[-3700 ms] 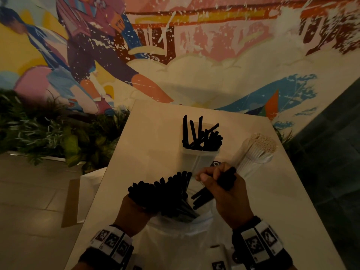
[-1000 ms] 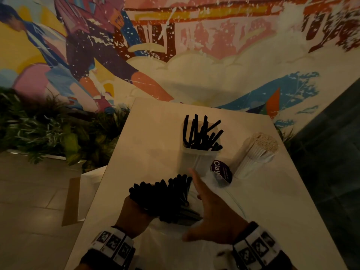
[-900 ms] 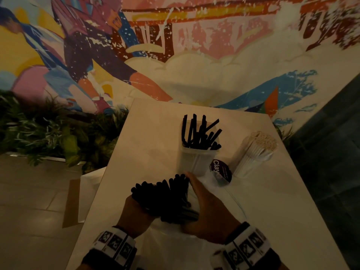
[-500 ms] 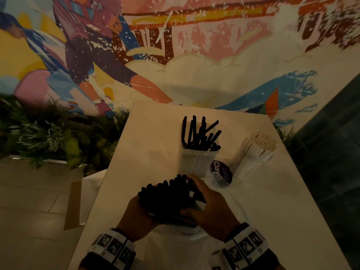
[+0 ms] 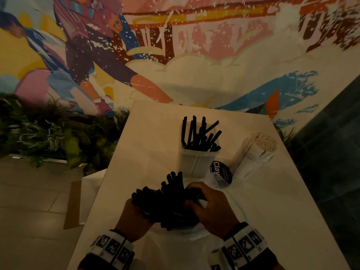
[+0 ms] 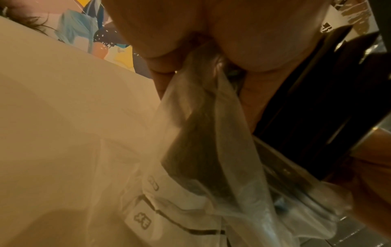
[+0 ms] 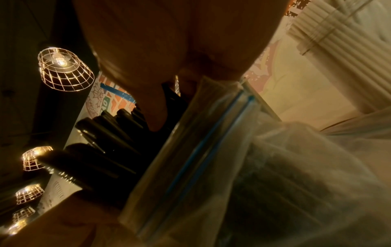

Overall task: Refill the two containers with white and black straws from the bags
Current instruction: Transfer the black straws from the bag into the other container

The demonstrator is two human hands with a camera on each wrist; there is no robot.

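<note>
Straws fill my view: a fanned bundle of black straws (image 5: pixel 165 201) juts out of a clear zip bag (image 5: pixel 194 242) lying at the near edge of the desk (image 5: pixel 155 133). My left hand (image 5: pixel 134 217) is wrapped round the bag and the lower part of the bundle; I judge it is there to keep the mouth propped up and the straws pointing away from me. My right hand (image 5: pixel 210 207) curls its fingers into the right side of the fan, closing on a small clump; how many straws it has I cannot tell. Just beyond, the clear container (image 5: pixel 196 162) stands upright with black straws leaning loosely inside, with room for more, so the clump probably goes there next. To its right, tilted, is a full pack of white straws (image 5: pixel 255 154), untouched, with a dark round label (image 5: pixel 221 172) between them. The second container I cannot see.
</note>
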